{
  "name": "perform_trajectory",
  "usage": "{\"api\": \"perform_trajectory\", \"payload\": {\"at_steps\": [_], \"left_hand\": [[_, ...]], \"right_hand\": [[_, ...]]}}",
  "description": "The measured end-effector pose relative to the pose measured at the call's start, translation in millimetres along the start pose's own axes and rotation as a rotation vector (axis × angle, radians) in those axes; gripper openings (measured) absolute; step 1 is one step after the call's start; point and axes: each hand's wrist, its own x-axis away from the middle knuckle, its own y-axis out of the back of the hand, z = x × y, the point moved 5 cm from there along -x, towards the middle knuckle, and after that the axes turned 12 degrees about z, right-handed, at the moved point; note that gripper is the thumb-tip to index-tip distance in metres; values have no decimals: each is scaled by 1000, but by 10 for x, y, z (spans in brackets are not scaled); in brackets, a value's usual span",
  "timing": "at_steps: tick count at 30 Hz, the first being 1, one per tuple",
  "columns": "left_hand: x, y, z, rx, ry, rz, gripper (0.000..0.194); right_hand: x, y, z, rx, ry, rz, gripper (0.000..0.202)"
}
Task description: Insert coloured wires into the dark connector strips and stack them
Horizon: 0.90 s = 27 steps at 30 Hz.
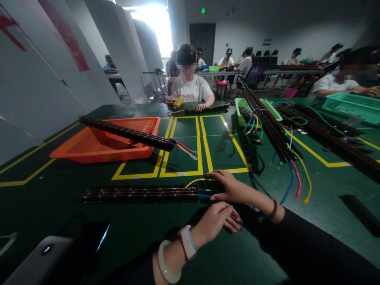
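A dark, long strip assembly point(139, 194) lies across the green table in front of me, with yellow, green and blue wires at its right end. My right hand point(227, 186) is over these wires, thumb and fingers apart; the yellow wire point(199, 180) runs to its fingertips. Whether it grips a wire is hidden. Just below it is my left hand point(219, 221), palm turned partly away, with its fingers spread toward the right and nothing visible in them. It wears a watch strap and a pale bangle at the wrist.
An orange basket point(115, 154) carries another wired strip point(127, 132). Stacked strips point(267, 122) rest over a green basket point(277, 111) at right. Yellow tape point(181, 173) marks the table. Phones point(41, 259) lie lower left. A person point(191, 85) sits opposite.
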Motion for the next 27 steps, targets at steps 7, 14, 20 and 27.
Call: {"api": "perform_trajectory", "payload": {"at_steps": [7,14,20,27], "left_hand": [[33,24,-23,68,3,77,38],[10,89,40,335,-54,0,29],[30,96,75,348,-78,-31,30],[98,41,-30,437,-193,-3,41]], "right_hand": [[-224,-194,-75,-276,-60,179,51],[-172,-318,-78,-363,-165,269,29],[-138,-235,89,-80,10,65,23],[-62,-208,298,231,156,-52,18]]}}
